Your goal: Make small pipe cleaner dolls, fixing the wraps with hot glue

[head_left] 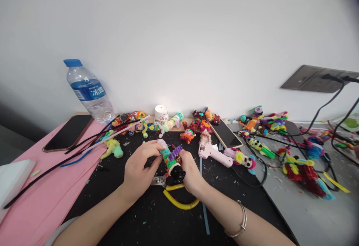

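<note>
- Grip of left hand (139, 169) pinches the pale upper end of the multicoloured pipe-cleaner figure (171, 160).
- Grip of right hand (192, 172) pinches its purple-and-black lower part.
- Figure sits between both hands, over the black desk (146, 220).
- Pink glue gun (214, 153) lies just right; yellow-handled pliers (179, 202) lie under the hands.

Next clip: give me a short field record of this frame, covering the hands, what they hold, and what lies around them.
surface: black mat beside pink paper
left hand: fingers closed on the upper end of a pipe-cleaner figure
right hand: grip on the same figure's lower, black end
below hands: yellow-handled tool, partly hidden
right of hands: pink glue gun
far left: water bottle; phone on the pink paper
along wall: many finished figures
</note>
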Motion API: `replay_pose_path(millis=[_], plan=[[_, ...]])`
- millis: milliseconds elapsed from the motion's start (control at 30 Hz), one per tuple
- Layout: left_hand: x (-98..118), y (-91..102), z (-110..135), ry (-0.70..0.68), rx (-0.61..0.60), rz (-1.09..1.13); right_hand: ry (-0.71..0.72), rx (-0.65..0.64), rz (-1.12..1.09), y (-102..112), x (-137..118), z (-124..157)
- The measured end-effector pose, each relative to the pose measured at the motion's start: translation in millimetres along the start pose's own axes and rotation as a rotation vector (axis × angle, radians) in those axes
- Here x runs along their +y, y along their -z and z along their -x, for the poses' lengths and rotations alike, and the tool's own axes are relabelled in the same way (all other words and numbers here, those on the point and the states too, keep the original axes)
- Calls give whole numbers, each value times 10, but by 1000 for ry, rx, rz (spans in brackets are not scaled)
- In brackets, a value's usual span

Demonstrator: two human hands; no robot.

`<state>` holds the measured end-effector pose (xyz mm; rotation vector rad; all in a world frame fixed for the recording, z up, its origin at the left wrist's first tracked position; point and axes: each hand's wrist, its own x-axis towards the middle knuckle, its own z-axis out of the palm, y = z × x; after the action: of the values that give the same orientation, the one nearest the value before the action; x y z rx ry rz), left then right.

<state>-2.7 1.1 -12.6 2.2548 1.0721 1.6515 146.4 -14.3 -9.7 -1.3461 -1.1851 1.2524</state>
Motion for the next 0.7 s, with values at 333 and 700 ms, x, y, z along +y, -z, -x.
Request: replay_pose_path(millis=[333, 700], plan=[[-1, 0, 4, 10, 0, 15, 88, 1, 161, 21, -16, -8], [6, 9, 6, 9, -4, 9, 37, 22, 71, 1, 11, -24]])
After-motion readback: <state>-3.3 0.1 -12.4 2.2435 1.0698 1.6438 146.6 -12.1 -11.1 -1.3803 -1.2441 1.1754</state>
